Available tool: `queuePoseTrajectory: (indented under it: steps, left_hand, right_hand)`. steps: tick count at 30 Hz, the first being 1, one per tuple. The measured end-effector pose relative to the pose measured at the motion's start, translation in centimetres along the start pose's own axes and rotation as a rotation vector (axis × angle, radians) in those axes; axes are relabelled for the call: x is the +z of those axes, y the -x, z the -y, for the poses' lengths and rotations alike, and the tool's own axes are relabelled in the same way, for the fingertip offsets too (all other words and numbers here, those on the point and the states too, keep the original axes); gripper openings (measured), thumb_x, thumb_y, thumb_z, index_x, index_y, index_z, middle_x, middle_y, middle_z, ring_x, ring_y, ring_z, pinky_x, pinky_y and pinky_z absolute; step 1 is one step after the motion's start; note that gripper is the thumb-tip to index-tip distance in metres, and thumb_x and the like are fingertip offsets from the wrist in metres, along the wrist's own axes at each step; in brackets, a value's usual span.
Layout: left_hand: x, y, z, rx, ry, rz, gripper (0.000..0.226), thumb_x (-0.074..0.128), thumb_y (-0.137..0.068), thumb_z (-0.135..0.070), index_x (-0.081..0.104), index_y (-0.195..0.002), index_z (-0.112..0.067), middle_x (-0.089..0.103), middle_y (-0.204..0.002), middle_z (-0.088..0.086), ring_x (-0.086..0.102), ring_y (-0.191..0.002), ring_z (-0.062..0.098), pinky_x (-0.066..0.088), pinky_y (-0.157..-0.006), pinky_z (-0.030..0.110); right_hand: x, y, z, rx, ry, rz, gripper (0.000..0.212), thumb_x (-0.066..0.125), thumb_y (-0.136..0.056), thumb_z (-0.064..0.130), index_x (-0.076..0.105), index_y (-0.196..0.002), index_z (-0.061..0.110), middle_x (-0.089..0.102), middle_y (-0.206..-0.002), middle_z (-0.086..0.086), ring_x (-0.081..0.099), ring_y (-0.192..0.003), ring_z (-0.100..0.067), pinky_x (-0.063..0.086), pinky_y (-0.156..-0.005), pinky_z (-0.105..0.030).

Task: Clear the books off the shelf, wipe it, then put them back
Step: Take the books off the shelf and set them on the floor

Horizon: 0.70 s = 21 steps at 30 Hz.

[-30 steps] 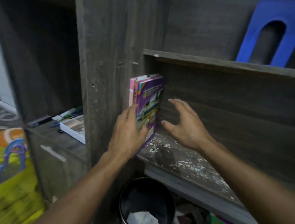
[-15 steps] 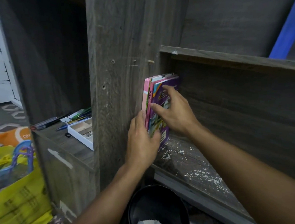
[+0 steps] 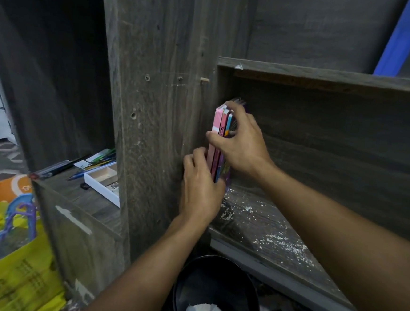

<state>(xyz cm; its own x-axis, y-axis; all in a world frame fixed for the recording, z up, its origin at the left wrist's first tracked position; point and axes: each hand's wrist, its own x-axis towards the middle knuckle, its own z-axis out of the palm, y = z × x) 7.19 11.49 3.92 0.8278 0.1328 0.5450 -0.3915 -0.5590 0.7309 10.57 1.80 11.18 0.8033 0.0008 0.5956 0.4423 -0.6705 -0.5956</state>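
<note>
The books [image 3: 216,128], a thin bundle with pink and purple spines, stand upright at the centre of the frame, tight against the side panel [image 3: 159,102] at the left end of the shelf [image 3: 274,232]. Our right hand [image 3: 242,146] grips their upper part, with the thumb across the spines and the fingers curled over the top edge. Our left hand [image 3: 200,187] grips the lower spines, fingers curled in beside the panel.

The main risk we see is the bundle splitting. The covers look thin and glossy, so if our two hands squeeze unevenly, an inner book could slide out. It would probably drop straight into the open bin [image 3: 215,288] at lower centre, which sits just below the shelf edge.

Our left fingers have little room against the panel and could get pinched there or lose their hold. White specks [image 3: 261,238] cover the board, and dragging the books' lower edges across it would push that grit onto the covers.
</note>
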Motion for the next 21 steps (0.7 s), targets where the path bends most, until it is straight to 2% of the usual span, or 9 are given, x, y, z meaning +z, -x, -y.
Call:
queuePoseTrajectory:
  steps: [2,4,7,9,12,14,16,18,21]
  left_hand:
    - [0.6,-0.6,0.3,-0.001,-0.022,0.042,0.051,0.071,-0.082,-0.017,0.039,-0.122,-0.013,0.054,-0.116,0.009,0.059,-0.104,0.026,0.053,-0.084,0.040]
    - [0.8,-1.3,0.3,-0.025,-0.055,0.080,0.047,0.071,-0.083,-0.020,0.039,-0.117,-0.013,0.059,-0.111,0.011,0.063,-0.098,0.031,0.055,-0.078,0.047]
    - [1.1,-2.1,0.5,-0.074,-0.084,0.065,0.042,0.069,-0.083,-0.019,0.039,-0.111,-0.013,0.063,-0.108,0.015,0.064,-0.095,0.036,0.055,-0.077,0.048]
    - [1.4,-2.2,0.8,-0.082,-0.097,0.035,0.037,0.066,-0.086,-0.018,0.038,-0.110,-0.014,0.064,-0.110,0.014,0.066,-0.095,0.034,0.057,-0.076,0.047]
    - [1.9,-2.0,1.5,-0.052,-0.104,0.023,0.034,0.062,-0.091,-0.021,0.036,-0.113,-0.015,0.063,-0.117,0.012,0.067,-0.097,0.027,0.059,-0.074,0.044]
    - [2.0,-1.9,1.9,-0.021,-0.089,0.026,0.032,0.061,-0.093,-0.022,0.036,-0.112,-0.014,0.063,-0.117,0.011,0.068,-0.096,0.025,0.060,-0.074,0.043]
    - [1.9,-1.9,2.3,-0.005,-0.064,0.027,0.029,0.061,-0.092,-0.022,0.038,-0.108,-0.015,0.065,-0.115,0.010,0.069,-0.093,0.023,0.060,-0.072,0.042]
    - [1.7,-1.7,2.6,0.006,-0.029,0.030,0.028,0.062,-0.092,-0.023,0.038,-0.104,-0.016,0.066,-0.114,0.008,0.069,-0.092,0.021,0.061,-0.072,0.041]
    - [1.1,-1.3,3.2,0.041,0.016,0.037,0.028,0.064,-0.091,-0.024,0.041,-0.103,-0.016,0.067,-0.113,0.004,0.070,-0.091,0.015,0.061,-0.070,0.037]
  right_hand:
    - [-0.1,0.1,-0.1,-0.004,-0.017,0.007,0.075,0.074,-0.084,0.035,0.033,-0.148,0.030,0.042,-0.136,-0.002,0.055,-0.113,-0.016,0.052,-0.089,-0.029]
    - [-0.1,0.0,-0.2,0.000,-0.041,0.012,0.077,0.075,-0.083,0.036,0.034,-0.148,0.031,0.042,-0.135,0.000,0.054,-0.115,-0.014,0.051,-0.094,-0.032]
    - [-0.5,-0.5,-0.8,0.066,-0.203,0.041,0.074,0.072,-0.085,0.035,0.035,-0.149,0.030,0.050,-0.132,0.005,0.051,-0.118,-0.009,0.044,-0.098,-0.027]
    - [-0.9,-1.0,-1.6,0.172,-0.401,0.069,0.064,0.065,-0.091,0.029,0.036,-0.149,0.028,0.059,-0.117,0.011,0.060,-0.110,-0.010,0.047,-0.091,-0.025]
    - [-1.0,-2.1,-3.9,0.323,-0.524,0.079,0.058,0.055,-0.096,0.013,0.036,-0.149,0.025,0.061,-0.110,0.014,0.062,-0.107,-0.011,0.050,-0.095,-0.035]
    - [-0.7,-2.9,-5.7,0.403,-0.536,0.100,0.061,0.053,-0.092,0.002,0.037,-0.148,0.021,0.058,-0.118,0.010,0.058,-0.114,-0.015,0.049,-0.098,-0.038]
    - [-0.2,-3.5,-7.0,0.477,-0.487,0.141,0.060,0.052,-0.089,-0.004,0.042,-0.143,0.020,0.058,-0.118,0.008,0.057,-0.107,-0.012,0.049,-0.086,-0.031]
    - [0.4,-3.8,-8.1,0.539,-0.413,0.150,0.050,0.052,-0.085,0.000,0.050,-0.131,0.018,0.062,-0.114,0.006,0.058,-0.100,-0.012,0.049,-0.082,-0.029]
    - [1.4,-4.5,-10.9,0.622,-0.356,0.165,0.060,0.053,-0.075,0.012,0.049,-0.135,0.007,0.063,-0.124,-0.010,0.062,-0.109,-0.026,0.053,-0.091,-0.040]
